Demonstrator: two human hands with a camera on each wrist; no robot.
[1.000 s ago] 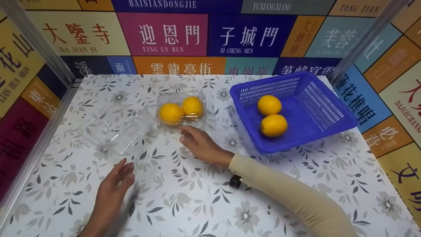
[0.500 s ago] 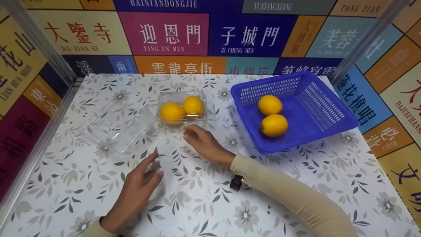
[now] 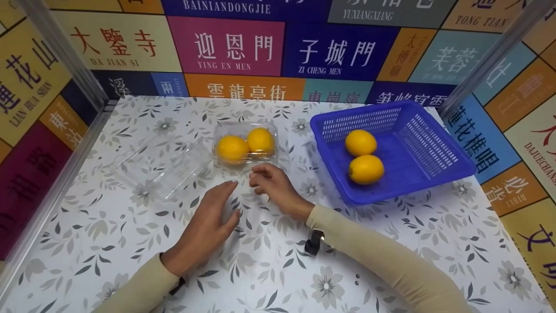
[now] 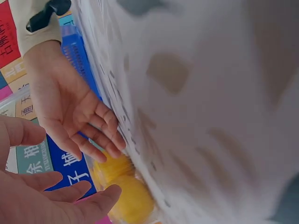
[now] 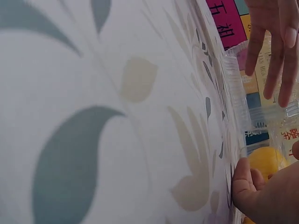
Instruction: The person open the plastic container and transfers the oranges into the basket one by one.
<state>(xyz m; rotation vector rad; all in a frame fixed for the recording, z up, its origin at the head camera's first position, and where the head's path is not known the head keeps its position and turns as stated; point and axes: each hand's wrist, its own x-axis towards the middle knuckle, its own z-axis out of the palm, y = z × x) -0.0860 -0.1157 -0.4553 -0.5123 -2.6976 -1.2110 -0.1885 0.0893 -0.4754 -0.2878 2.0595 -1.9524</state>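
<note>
Two round yellow-orange fruits (image 3: pixel 232 149), orange- or lemon-like, sit in a clear plastic box (image 3: pixel 221 127) at the table's middle. Just in front of the box is my right hand (image 3: pixel 278 189), its fingers loosely bent and holding nothing. My left hand (image 3: pixel 204 226) hovers to its lower left, thumb apart from the fingers, with nothing in it. In the left wrist view, the right palm (image 4: pixel 74 102) faces the left hand's spread fingers (image 4: pixel 74 191). The right wrist view has the left fingers (image 5: pixel 275 60) pointing down near clear plastic. Whether the right fingertips touch the box is unclear.
A second clear plastic container (image 3: pixel 165 169) lies to the left on the flower-patterned table (image 3: pixel 325 282). At the right stands a blue basket (image 3: pixel 417 152) with two more yellow fruits (image 3: pixel 366 169) inside. Printed panels (image 3: pixel 226 45) wall in the back and sides.
My left hand has moved from the lower left up and rightward, close to the right hand. The right hand stays almost in place before the box. The fruits have not moved.
</note>
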